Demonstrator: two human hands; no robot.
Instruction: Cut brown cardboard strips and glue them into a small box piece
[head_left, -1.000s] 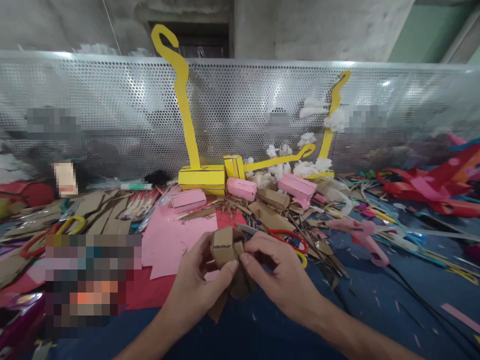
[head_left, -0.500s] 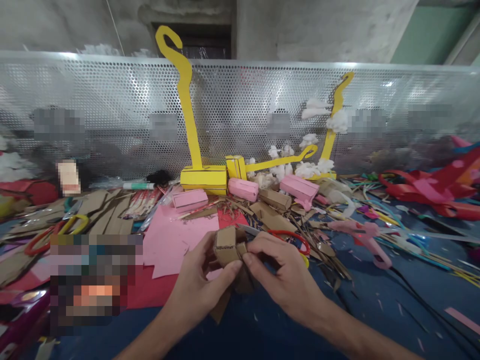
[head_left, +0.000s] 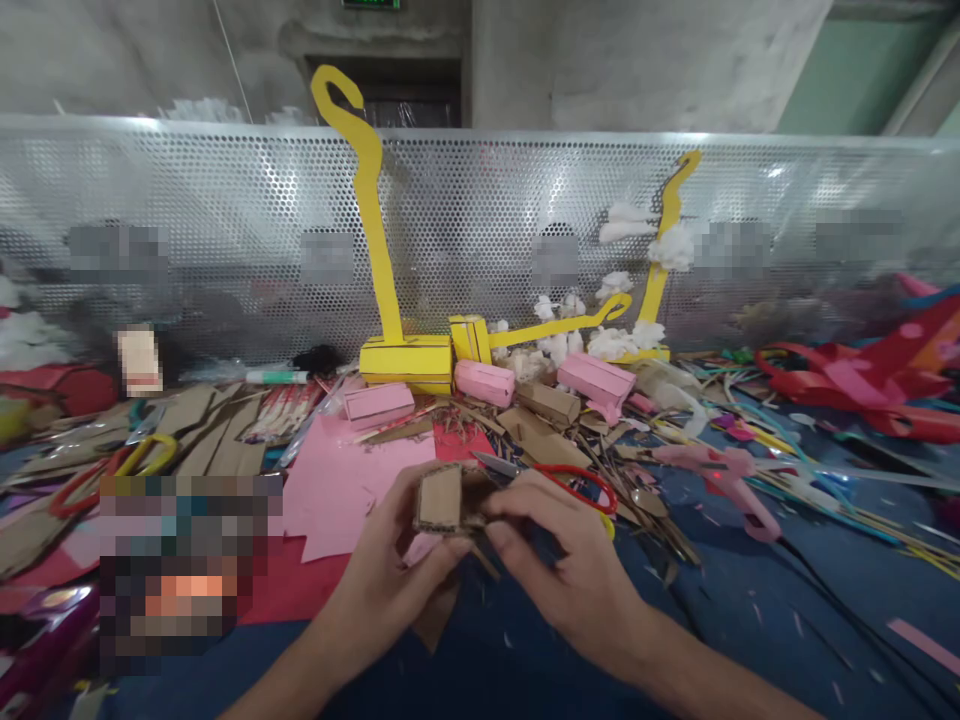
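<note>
A small folded cardboard box (head_left: pixel 440 498) is held over the front of the table, its flat tan end tilted up at me. My left hand (head_left: pixel 390 565) wraps round it from the left, the thumb along its lower edge. At its right side my right hand (head_left: pixel 562 545) is closed, thumb and fingertips together at the cardboard's edge; the exact bit they pinch is partly hidden. Just behind the right hand lie scissors (head_left: pixel 574 474) with red and yellow handles, blade pointing left. Pink paper (head_left: pixel 334 475) on red sheets lies beyond my left hand.
A pink glue gun (head_left: pixel 731 475) with a black cord rests on the right. Pink blocks (head_left: pixel 379 402), yellow hook-shaped pieces (head_left: pixel 375 240) and cardboard scraps (head_left: pixel 544 435) line the back, before a perforated metal panel (head_left: pixel 465 220). More scissors (head_left: pixel 112 470) lie left.
The cardboard box has turned in my left hand and shifted slightly left, showing its end and an open side. My right fingers stay at its right edge.
</note>
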